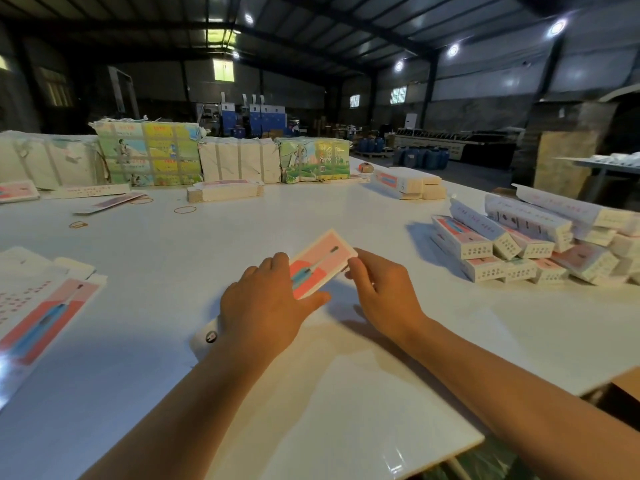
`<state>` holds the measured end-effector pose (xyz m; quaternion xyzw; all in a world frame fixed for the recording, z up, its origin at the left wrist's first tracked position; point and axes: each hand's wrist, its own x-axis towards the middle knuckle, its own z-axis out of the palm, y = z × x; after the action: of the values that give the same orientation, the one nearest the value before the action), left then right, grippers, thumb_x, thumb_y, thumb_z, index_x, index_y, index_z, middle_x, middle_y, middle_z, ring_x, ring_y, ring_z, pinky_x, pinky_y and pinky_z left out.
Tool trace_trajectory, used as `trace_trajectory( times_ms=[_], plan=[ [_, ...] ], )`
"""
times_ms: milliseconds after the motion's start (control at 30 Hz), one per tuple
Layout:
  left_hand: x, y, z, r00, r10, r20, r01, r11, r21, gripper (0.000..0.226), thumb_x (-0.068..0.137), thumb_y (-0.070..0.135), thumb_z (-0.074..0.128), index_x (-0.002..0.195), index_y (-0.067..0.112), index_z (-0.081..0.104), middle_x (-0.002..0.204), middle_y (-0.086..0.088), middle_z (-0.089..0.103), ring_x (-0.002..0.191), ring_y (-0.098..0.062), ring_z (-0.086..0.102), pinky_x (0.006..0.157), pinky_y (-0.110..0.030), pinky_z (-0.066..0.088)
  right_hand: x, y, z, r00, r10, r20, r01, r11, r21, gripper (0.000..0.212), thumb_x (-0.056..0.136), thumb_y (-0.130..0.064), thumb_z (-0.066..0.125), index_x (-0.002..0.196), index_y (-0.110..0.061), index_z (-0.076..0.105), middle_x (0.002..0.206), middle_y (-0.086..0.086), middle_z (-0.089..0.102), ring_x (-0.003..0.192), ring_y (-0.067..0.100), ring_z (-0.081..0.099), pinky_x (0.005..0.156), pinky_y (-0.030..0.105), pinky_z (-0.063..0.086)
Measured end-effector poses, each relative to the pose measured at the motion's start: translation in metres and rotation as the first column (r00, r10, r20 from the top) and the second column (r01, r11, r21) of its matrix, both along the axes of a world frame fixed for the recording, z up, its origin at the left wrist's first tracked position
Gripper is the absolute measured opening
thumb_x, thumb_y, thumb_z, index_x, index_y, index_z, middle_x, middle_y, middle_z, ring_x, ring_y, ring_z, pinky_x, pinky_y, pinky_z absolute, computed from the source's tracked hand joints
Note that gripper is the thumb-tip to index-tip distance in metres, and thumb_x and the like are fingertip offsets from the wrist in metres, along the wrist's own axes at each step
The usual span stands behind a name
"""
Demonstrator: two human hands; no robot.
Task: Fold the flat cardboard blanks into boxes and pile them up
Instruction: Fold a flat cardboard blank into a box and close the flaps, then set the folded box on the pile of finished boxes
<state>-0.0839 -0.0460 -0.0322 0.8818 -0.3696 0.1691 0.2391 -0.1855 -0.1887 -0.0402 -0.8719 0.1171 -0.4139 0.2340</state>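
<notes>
Carton [322, 259] lay on the white surface [242, 230] between your hands: left hand [263, 306] gripped its near end, thumb underneath, right hand [381, 289] pinched its 3 o'clock edge. Folded boxes [519, 244] were piled at 2 o'clock.

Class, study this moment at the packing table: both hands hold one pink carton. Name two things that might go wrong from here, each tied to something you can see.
1. The pile of finished boxes on the right lies loose and crisscrossed; adding another may make it slide.
2. The left hand and right hand hold the pink carton only at its near end, so it might twist or crease.
</notes>
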Motion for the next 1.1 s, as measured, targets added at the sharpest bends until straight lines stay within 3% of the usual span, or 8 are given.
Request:
trace_trajectory(
  times_ms=[233,367,500,633,733,800,900,1100],
  plan=[
    [-0.001,0.005,0.005,0.999,-0.049,-0.009,0.049,0.999,0.0,0.053,0.074,0.075,0.048,0.097,0.029,0.033,0.093,0.01,0.048,0.087,-0.016,0.055,0.071,-0.029,0.047,-0.005,-0.004,0.001,0.998,0.002,0.065,0.012,0.979,-0.205,0.035,0.096,-0.024,0.039,0.111,-0.009,0.067,0.095,0.008,0.07,0.078,0.023,0.063,0.066,0.031,0.048],
    [0.007,0.01,0.006,0.998,-0.058,0.033,0.056,0.998,0.043,0.053,0.076,0.07,0.053,0.105,0.028,0.04,0.098,0.008,0.053,0.087,-0.015,0.053,0.072,-0.031,0.047,-0.004,-0.007,-0.002,0.997,0.083,-0.008,-0.083,0.995,-0.058,0.05,0.089,-0.034,0.042,0.136,-0.017,0.048,0.135,0.003,0.053,0.114,0.021,0.056,0.092,0.037,0.049],
    [0.01,0.009,0.004,0.983,-0.098,0.158,0.065,0.978,0.201,0.066,0.075,0.074,0.051,0.122,0.032,0.036,0.111,0.01,0.054,0.091,-0.008,0.047,0.072,-0.024,0.035,-0.002,-0.012,-0.002,0.967,0.196,-0.165,-0.239,0.923,-0.302,0.071,0.089,-0.04,0.053,0.148,-0.021,0.018,0.157,0.002,0.016,0.14,0.021,0.023,0.111,0.028,0.026],
    [0.009,0.007,0.001,0.969,-0.122,0.215,0.057,0.957,0.285,0.075,0.074,0.077,0.049,0.133,0.034,0.031,0.125,0.012,0.049,0.108,-0.009,0.047,0.084,-0.025,0.034,0.002,-0.014,-0.005,0.957,0.1,-0.274,-0.222,0.86,-0.46,0.068,0.083,-0.023,0.069,0.142,-0.01,0.039,0.14,0.011,0.046,0.126,0.026,0.038,0.102,0.039,0.038],
    [0.003,0.007,0.003,0.94,-0.116,0.32,0.046,0.975,0.218,0.082,0.071,0.064,0.065,0.138,0.025,0.04,0.138,-0.003,0.047,0.123,-0.026,0.044,0.105,-0.045,0.029,0.002,-0.016,-0.007,0.958,0.027,-0.285,-0.169,0.857,-0.487,0.066,0.084,-0.027,0.067,0.142,-0.01,0.04,0.134,0.011,0.051,0.119,0.026,0.043,0.095,0.037,0.041],
    [0.0,0.003,0.005,0.926,-0.103,0.363,0.078,0.993,0.084,0.076,0.06,0.047,0.081,0.124,0.012,0.059,0.125,-0.017,0.058,0.112,-0.043,0.054,0.096,-0.06,0.036,0.002,-0.019,-0.006,0.958,-0.029,-0.286,-0.116,0.872,-0.475,0.066,0.085,-0.031,0.065,0.143,-0.011,0.038,0.133,0.01,0.052,0.117,0.027,0.044,0.093,0.039,0.043],
    [-0.004,0.0,0.004,0.89,-0.1,0.444,0.114,0.994,-0.005,0.054,0.071,0.04,0.076,0.112,0.007,0.065,0.113,-0.019,0.062,0.101,-0.046,0.056,0.084,-0.059,0.045,-0.001,-0.024,-0.002,0.957,-0.122,-0.261,-0.004,0.9,-0.436,0.065,0.087,-0.035,0.061,0.143,-0.014,0.036,0.13,0.01,0.053,0.112,0.028,0.046,0.089,0.041,0.043],
    [0.004,0.0,-0.016,0.964,-0.263,0.019,0.255,0.949,0.187,0.037,0.091,0.053,0.044,0.126,0.04,0.046,0.134,0.017,0.041,0.126,-0.009,0.031,0.101,-0.027,0.03,-0.008,-0.06,0.028,0.964,-0.264,-0.004,0.264,0.964,0.017,0.047,0.087,-0.035,0.061,0.13,-0.02,0.048,0.112,0.007,0.06,0.099,0.025,0.052,0.076,0.038,0.048]
  ],
)
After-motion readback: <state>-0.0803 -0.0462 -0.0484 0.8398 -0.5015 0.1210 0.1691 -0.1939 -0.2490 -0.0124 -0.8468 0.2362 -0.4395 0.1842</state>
